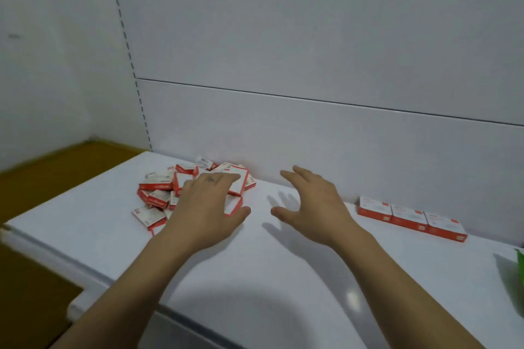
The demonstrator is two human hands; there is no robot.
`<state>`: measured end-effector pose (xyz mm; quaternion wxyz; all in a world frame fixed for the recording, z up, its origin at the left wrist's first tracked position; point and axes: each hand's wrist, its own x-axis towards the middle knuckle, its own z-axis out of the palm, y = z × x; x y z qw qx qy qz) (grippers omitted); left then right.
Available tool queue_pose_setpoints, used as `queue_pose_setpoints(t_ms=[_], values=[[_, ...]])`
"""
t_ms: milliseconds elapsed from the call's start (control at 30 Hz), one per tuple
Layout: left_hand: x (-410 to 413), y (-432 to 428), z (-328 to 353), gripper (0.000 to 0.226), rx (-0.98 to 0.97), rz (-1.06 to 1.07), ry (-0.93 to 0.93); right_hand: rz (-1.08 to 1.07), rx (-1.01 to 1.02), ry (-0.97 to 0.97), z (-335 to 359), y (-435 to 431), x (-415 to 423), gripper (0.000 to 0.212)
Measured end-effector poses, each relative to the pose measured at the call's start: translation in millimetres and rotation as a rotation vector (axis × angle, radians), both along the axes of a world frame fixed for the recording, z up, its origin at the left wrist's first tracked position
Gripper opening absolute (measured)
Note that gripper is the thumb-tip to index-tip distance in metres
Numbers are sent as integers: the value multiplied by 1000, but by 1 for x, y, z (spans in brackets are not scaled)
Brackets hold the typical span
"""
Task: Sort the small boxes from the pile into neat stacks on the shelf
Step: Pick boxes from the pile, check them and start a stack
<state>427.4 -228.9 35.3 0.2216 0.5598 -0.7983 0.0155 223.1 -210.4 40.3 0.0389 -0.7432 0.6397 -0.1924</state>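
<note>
Many boxes (157,193) beneath left grip (207,202)

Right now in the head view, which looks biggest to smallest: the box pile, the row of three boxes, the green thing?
1. box pile
2. row of three boxes, somewhat smaller
3. green thing, cut off by the picture's edge, so its full size is unsure

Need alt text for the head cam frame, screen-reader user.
A person's left hand lies spread over a jumbled pile of small red-and-white boxes on a white shelf, while the open right hand hovers just right of the pile. Farther right, three matching boxes sit side by side along the back panel.
</note>
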Motion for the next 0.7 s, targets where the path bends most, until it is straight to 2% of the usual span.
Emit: queue_pose_setpoints(t_ms=[167,300,400,700], values=[[61,7,1,68,58,137,-6,160,21,79,-4,-15,66,72],[97,14,-4,68,85,162,-43,249,49,139,-12,-24,101,71],[111,15,-11,71,130,178,-74,283,53,206,-19,-28,119,69],[127,14,-33,84,240,216,-53,371,61,224,-33,-32,159,68]])
